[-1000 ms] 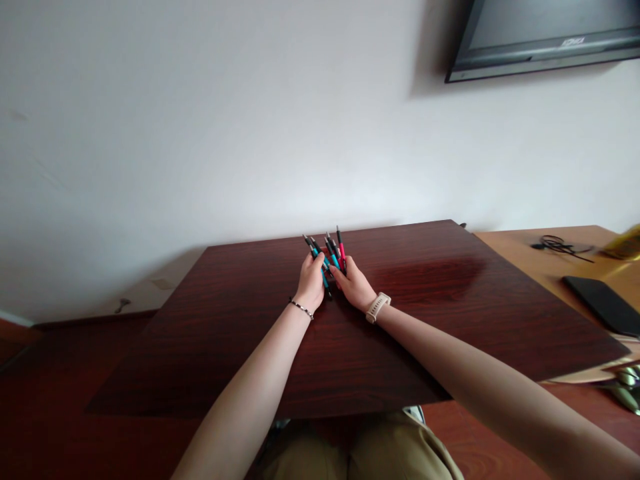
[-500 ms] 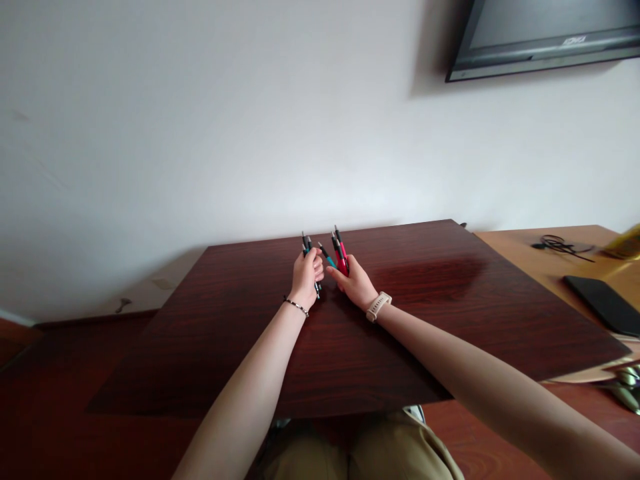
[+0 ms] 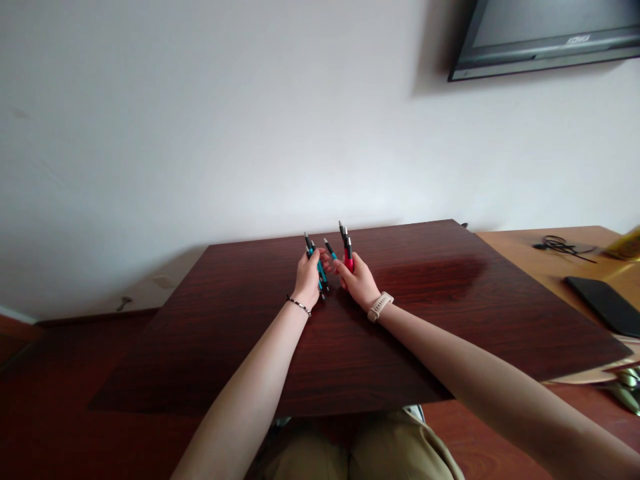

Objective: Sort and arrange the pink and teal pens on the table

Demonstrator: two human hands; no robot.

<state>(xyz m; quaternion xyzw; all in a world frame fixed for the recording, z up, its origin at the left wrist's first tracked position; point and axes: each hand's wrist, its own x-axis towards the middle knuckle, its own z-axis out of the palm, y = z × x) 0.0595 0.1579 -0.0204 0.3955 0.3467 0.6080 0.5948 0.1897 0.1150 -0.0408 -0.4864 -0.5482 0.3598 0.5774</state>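
My left hand [image 3: 306,275] is closed around several blue pens [image 3: 321,270] with black grips, their tips pointing up and away from me. Its fingers have loosened a little, so the blue barrels show across the palm. In my right hand [image 3: 359,279] is a bundle of red pens [image 3: 349,261] with black grips, tips up. One blue pen [image 3: 331,250] is pinched at the thumb of that hand, leaning toward the left hand's fingertips; whether they touch it I cannot tell. Both hands are above the dark wooden table [image 3: 240,333].
A lighter wooden desk [image 3: 515,257] adjoins on the right, with a black cable [image 3: 560,245], a black phone-like slab [image 3: 603,303] and a yellow object [image 3: 625,245] on it. A screen [image 3: 545,50] hangs on the wall above.
My left hand's fingers have loosened, showing more of the blue pens. The red pens in my right hand have turned more upright, and its thumb now presses on the blue pen.
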